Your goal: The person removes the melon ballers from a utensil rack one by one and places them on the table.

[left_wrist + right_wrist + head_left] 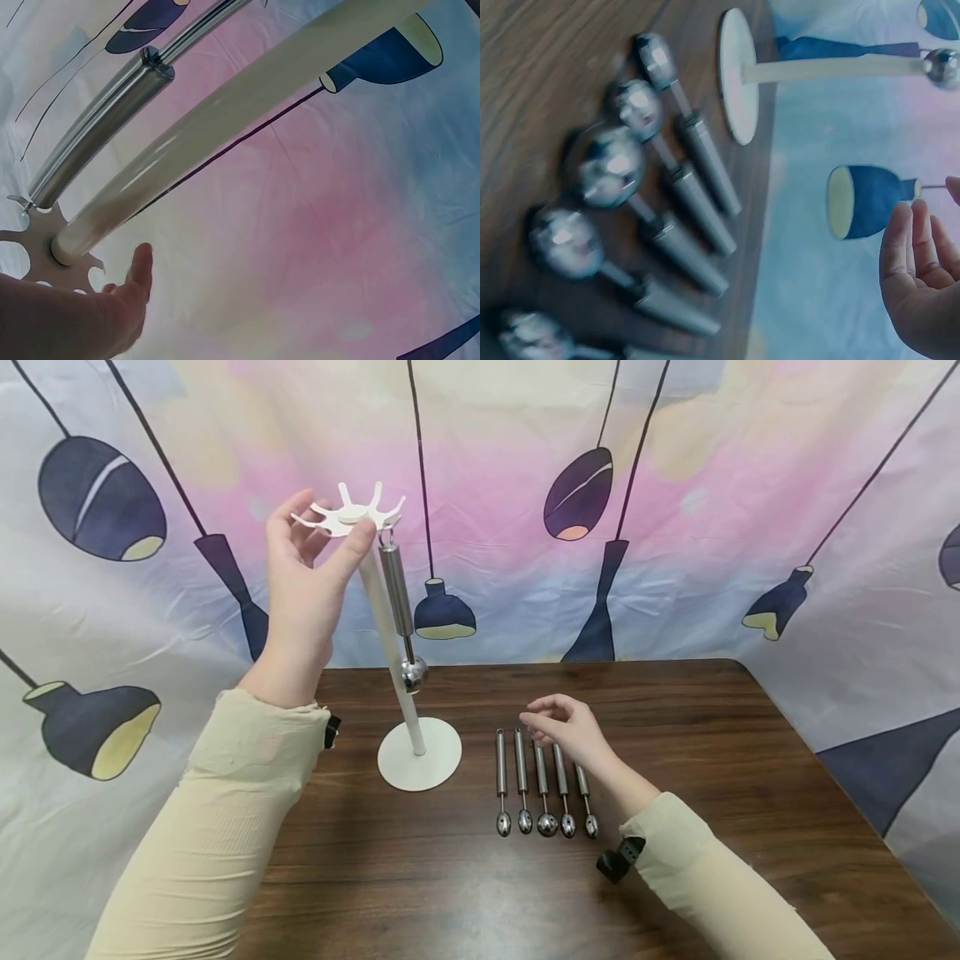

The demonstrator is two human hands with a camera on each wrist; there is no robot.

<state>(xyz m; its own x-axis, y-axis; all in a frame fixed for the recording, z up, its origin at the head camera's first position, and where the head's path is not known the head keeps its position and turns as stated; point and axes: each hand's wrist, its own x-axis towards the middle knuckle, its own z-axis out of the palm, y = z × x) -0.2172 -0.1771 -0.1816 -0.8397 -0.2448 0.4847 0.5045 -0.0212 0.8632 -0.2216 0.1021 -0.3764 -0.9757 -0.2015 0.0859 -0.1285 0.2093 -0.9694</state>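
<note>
A white stand (393,652) rises from a round base, topped by a ring of white hooks (352,517). My left hand (307,577) holds this hook ring at its edge, thumb in front and fingers behind. One steel melon baller (397,593) hangs from a hook on the right side, scoop downward; its handle (105,127) appears beside the pole in the left wrist view. Several more melon ballers (547,822) lie in a row on the table, handles pointing away. Over their handle ends hovers my right hand (573,731), fingers loosely bent, nothing held.
The dark wooden table (712,760) ends at a back edge in front of a cloth backdrop (495,527) printed with lamps. The stand's round base (442,768) sits left of the row of melon ballers.
</note>
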